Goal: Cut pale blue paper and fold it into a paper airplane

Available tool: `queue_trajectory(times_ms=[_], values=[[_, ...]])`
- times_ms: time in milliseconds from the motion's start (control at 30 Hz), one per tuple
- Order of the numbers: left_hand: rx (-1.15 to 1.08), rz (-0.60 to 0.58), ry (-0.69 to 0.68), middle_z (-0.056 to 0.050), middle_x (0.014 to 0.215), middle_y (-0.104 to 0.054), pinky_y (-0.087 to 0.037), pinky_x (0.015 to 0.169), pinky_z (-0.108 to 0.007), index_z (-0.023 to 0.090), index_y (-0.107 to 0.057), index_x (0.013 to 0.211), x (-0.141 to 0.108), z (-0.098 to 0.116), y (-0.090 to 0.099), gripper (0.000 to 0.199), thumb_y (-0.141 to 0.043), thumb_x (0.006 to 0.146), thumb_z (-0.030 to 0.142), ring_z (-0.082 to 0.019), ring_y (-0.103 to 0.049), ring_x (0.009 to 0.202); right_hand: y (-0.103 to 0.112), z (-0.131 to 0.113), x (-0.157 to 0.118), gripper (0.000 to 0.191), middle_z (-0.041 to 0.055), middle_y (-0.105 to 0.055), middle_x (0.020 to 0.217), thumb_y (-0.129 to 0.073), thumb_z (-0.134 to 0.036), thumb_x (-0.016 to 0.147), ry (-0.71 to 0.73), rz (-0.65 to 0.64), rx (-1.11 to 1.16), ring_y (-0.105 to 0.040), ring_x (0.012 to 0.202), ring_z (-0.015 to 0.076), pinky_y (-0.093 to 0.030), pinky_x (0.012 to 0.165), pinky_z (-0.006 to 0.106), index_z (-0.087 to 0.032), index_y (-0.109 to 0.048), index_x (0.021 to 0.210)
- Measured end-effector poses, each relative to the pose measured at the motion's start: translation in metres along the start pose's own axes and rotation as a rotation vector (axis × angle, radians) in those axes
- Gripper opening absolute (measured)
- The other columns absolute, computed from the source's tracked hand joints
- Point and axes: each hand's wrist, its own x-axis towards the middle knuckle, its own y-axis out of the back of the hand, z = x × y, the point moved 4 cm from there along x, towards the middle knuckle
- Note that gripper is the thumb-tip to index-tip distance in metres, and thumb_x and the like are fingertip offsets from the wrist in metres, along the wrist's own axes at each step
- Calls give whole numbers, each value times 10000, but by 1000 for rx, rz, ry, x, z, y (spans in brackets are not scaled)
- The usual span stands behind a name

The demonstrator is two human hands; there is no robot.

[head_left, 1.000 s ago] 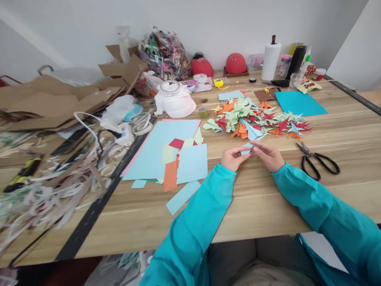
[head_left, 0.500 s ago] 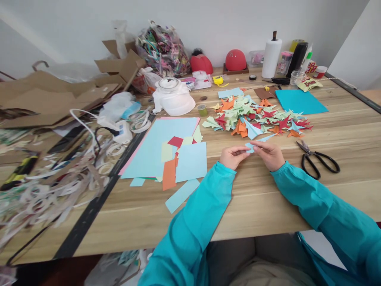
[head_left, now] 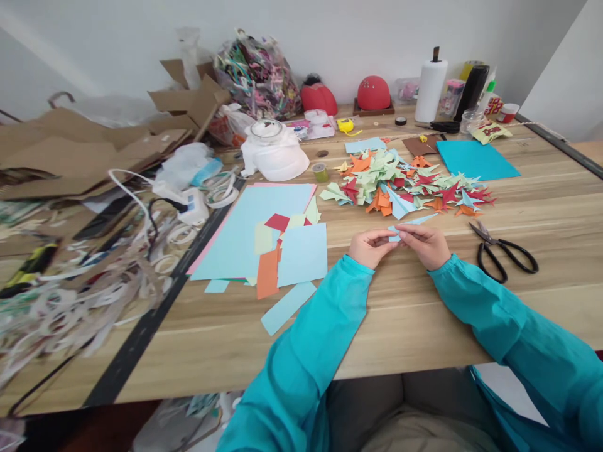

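Between my two hands is a small light blue piece of paper (head_left: 394,233). My left hand (head_left: 370,247) pinches its left side, and my right hand (head_left: 426,243) grips it from the right. A pointed light blue strip (head_left: 424,220) shows just beyond my right fingers; whether it joins the held piece I cannot tell. Past my hands lies a heap of folded paper shapes (head_left: 377,176) in green, orange, red and blue. Black-handled scissors (head_left: 504,251) rest with blades parted to the right of my right hand.
Left of my hands are stacked paper sheets (head_left: 240,232), a light blue square (head_left: 302,254) and a blue strip (head_left: 287,307). Tangled ribbons and cables (head_left: 103,295) cover the far left. Behind stand a white bottle (head_left: 430,91) and a red pincushion (head_left: 374,93).
The small blue paper has shifted slightly between my fingers, and less of it shows below them. Both hands have otherwise stayed in nearly the same place.
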Motion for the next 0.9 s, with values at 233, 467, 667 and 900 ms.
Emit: queue_trajectory(times_ms=[233, 467, 667, 900], values=[[16, 19, -52, -59, 803, -665, -510, 699, -291, 153, -697, 715, 0, 6, 1, 223, -756, 516, 235, -154, -615, 728, -1, 2, -2, 345, 4, -643, 657, -702, -376, 633, -7, -55, 58, -576, 600, 114, -495, 596, 262, -207, -683, 933], [-1, 7, -8, -61, 811, -664, -505, 709, -299, 145, -694, 726, 0, 5, 2, 260, -770, 500, 248, -149, -611, 712, -1, 4, -1, 357, 12, -646, 669, -690, -391, 646, 8, -46, 26, -574, 599, 115, -500, 596, 271, -195, -678, 945], [-8, -4, -3, -59, 809, -670, -501, 720, -301, 149, -699, 713, 0, 5, 2, 251, -772, 495, 249, -153, -611, 723, -2, 3, -2, 328, 11, -665, 692, -700, -375, 641, -13, -34, 85, -571, 591, 104, -505, 592, 261, -204, -685, 921], [-1, 21, -49, -50, 800, -672, -504, 707, -296, 162, -706, 703, 2, -2, 4, 211, -756, 527, 267, -148, -611, 709, -3, 1, -1, 361, 23, -679, 713, -685, -433, 640, -15, -35, 45, -573, 590, 114, -508, 594, 280, -204, -686, 919]])
